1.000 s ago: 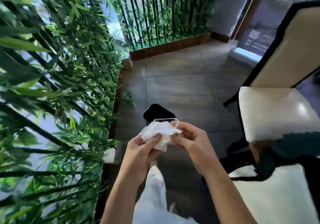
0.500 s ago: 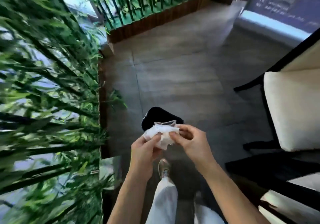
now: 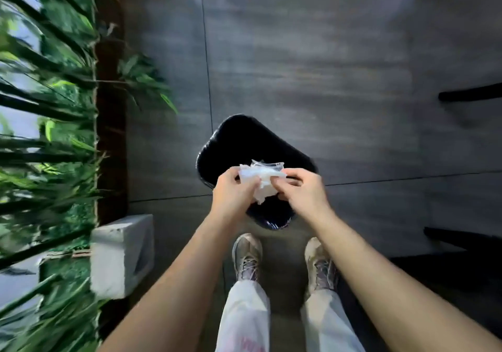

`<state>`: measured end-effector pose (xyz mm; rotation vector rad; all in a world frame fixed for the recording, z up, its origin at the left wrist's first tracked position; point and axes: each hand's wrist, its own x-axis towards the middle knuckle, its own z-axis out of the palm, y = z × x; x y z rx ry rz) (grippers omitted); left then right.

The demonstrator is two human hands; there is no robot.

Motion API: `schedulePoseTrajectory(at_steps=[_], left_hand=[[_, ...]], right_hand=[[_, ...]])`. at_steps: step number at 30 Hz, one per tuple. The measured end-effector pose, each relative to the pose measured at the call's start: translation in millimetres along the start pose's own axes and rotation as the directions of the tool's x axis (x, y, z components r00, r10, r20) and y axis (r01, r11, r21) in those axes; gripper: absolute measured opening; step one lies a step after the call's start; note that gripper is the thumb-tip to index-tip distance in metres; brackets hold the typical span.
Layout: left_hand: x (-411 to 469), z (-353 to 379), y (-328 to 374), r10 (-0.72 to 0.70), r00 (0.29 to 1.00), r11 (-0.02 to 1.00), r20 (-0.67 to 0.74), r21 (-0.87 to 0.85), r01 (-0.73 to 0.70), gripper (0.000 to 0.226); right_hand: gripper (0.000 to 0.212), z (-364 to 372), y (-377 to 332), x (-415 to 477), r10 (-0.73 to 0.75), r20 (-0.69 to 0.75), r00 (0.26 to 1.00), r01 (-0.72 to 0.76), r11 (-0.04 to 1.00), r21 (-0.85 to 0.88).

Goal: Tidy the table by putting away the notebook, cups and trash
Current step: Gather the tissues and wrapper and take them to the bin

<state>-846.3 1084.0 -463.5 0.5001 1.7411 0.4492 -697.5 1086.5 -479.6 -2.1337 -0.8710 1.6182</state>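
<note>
Trash held over the bin

A crumpled tissue (image 3: 260, 182) pressed against a clear plastic cup (image 3: 269, 164) is pinched from both sides by the curled fingers of the left hand (image 3: 231, 188) and right hand (image 3: 301, 192), above the black-lined bin (image 3: 244, 139). If one side is released early, the tissue (very light) could be carried past the rim onto the floor (image 3: 326, 66).

Floor (image 3: 298, 52): bears everything listed.
- Bin (image 3: 244, 139): on the floor, just ahead of the left shoe (image 3: 246, 256) and right shoe (image 3: 320, 262).
- Left hand (image 3: 233, 191), right hand (image 3: 304, 191): side by side above the bin's opening. The left pinches the tissue (image 3: 260, 180) between them. The right grips the cup (image 3: 267, 165) just behind the tissue.
- Block (image 3: 119, 254): left of the left shoe.
- Plants (image 3: 46, 134): along the left edge, behind the block.
- Chair legs (image 3: 472, 95): far right, well apart from the bin.
</note>
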Motion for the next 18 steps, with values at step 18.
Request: schedulePoseTrajectory(at_steps=[18], left_hand=[[62,21,46,0.128,0.988,0.751,-0.084,0.659,-0.041,0.06]], right_hand=[[0.045,-21,-28,61,-0.077,0.178,0.981,0.166,0.806,-0.568]])
